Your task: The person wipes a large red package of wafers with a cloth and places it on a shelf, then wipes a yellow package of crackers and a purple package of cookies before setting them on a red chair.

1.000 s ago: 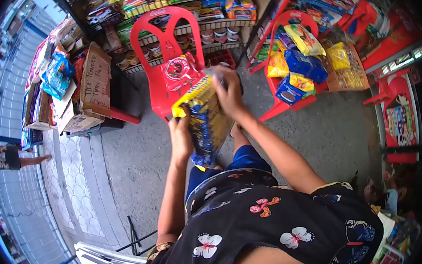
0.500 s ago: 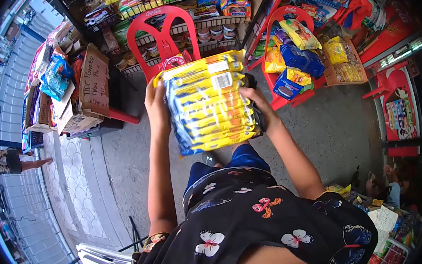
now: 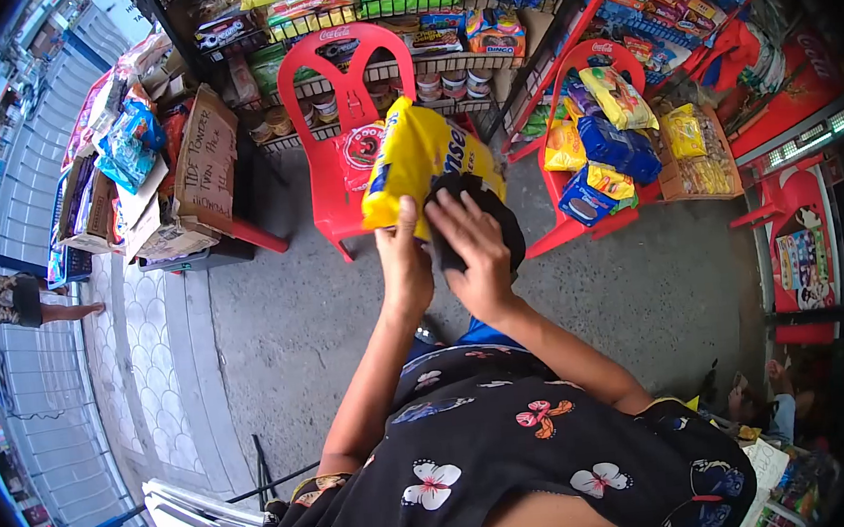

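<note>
A yellow pack of crackers point(image 3: 402, 150) with blue lettering ending in "nsel" is held up in front of me, tilted. My left hand point(image 3: 405, 265) grips its lower left corner, thumb on the near side; the other fingers are mostly hidden. A black cloth point(image 3: 500, 218) covers the pack's lower right part. With fingers stretched over it, my right hand point(image 3: 474, 254) presses the cloth against the pack. Just behind the pack, a red and white round-logo packet point(image 3: 360, 153) rests on a red plastic chair point(image 3: 325, 207).
A second red chair point(image 3: 604, 52) at the right carries blue and yellow snack packs point(image 3: 613, 146). Beside it sits a carton of yellow packets point(image 3: 701, 149). Cardboard boxes point(image 3: 203, 167) stand at the left. Stocked shelves point(image 3: 425, 72) line the back. A person point(image 3: 14, 299) is at the far left.
The pack has turned from flat and facing me to tilted. My left hand has moved to its lower corner, and my right hand has come inward with the black cloth onto it.
</note>
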Demonstrator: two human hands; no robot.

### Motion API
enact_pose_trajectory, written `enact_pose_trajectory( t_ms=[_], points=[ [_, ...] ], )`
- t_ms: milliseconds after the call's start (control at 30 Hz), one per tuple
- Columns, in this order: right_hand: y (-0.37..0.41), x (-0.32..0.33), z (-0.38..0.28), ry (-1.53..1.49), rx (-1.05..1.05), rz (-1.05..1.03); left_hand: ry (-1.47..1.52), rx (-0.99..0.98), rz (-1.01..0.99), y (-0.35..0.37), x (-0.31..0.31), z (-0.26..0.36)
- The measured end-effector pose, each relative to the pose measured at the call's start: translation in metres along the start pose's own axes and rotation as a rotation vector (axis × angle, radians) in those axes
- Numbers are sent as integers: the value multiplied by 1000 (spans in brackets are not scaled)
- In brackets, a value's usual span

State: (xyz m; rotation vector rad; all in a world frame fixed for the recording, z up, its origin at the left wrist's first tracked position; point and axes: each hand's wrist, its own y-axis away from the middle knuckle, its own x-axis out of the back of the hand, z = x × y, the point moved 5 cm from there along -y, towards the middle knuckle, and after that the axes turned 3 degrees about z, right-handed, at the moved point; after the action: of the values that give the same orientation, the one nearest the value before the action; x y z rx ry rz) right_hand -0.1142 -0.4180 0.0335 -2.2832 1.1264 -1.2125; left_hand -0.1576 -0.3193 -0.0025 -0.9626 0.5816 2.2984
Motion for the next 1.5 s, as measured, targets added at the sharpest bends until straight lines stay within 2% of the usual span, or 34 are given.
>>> enact_pose_trajectory(
  t_ms=[100, 233, 300, 367, 433, 500, 567, 600, 667, 700, 767, 800, 833, 867, 933, 967, 1033, 1100, 1133, 1233, 1300, 1400, 1467, 1500],
  points=[
    [6, -8, -14, -6, 193, -140, 87, 121, 131, -14, 25, -1],
    [-30, -8, 9, -127, 188, -116, 56, 7, 189, -29, 24, -4],
    [-64, -12, 28, -122, 207, -86, 77, 8, 145, -39, 25, -11],
    [-104, -18, 57, -130, 179, -48, -10, 63, 129, -47, 19, -11],
    [-137, -31, 99, -146, 81, -17, -15, 12, 118, -57, 9, -8],
    [-158, -50, 139, -217, -60, 48, 10, 56, 130, -71, 12, -16],
    [-165, -49, 115, -86, -28, 1, 23, 62, 137, -87, 9, -22],
    [-162, -51, 101, -162, 104, -62, 9, 52, 144, -99, 16, -29],
    [-151, -52, 77, -256, 212, -238, 8, -31, 200, -119, 17, -39],
    [-154, -53, 74, -334, 263, -334, -32, 34, 158, -124, 3, -37],
    [-180, -57, 107, -292, 292, -377, -145, -96, 165, -143, -8, -39],
    [-201, -59, 127, -203, 295, -261, -160, -48, 175, -150, -11, -44],
    [-222, -59, 151, -143, 252, -159, -232, -30, 168, -160, -24, -44],
    [-242, -58, 179, -134, 135, -73, -182, -46, 180, -168, -38, -43],
    [-277, -46, 222, -57, 48, -3, -122, -70, 195, -184, -58, -44],
    [-287, -46, 250, -149, -65, -12, -57, -27, 227, -192, -63, -47],
    [-295, -33, 284, -323, -379, -158, 14, 7, 271, -208, -77, -48],
    [-281, -22, 311, -189, -238, -23, 239, -89, 298, -223, -93, -38],
    [-279, -4, 280, -112, -79, 4, 286, -109, 305, -229, -99, -32],
    [-249, 6, 233, -329, -160, -15, 402, -210, 384, -253, -104, -26],
    [-233, 5, 216, -536, -311, -29, 400, -198, 316, -259, -117, -10],
    [-251, -4, 235, -537, -302, 5, 263, -174, 282, -272, -121, 0],
    [-294, -10, 268, -576, -309, 77, 236, -157, 256, -279, -133, 9],
    [-309, -16, 295, -790, -542, 112, 234, -152, 250, -280, -140, 13]
  ],
)
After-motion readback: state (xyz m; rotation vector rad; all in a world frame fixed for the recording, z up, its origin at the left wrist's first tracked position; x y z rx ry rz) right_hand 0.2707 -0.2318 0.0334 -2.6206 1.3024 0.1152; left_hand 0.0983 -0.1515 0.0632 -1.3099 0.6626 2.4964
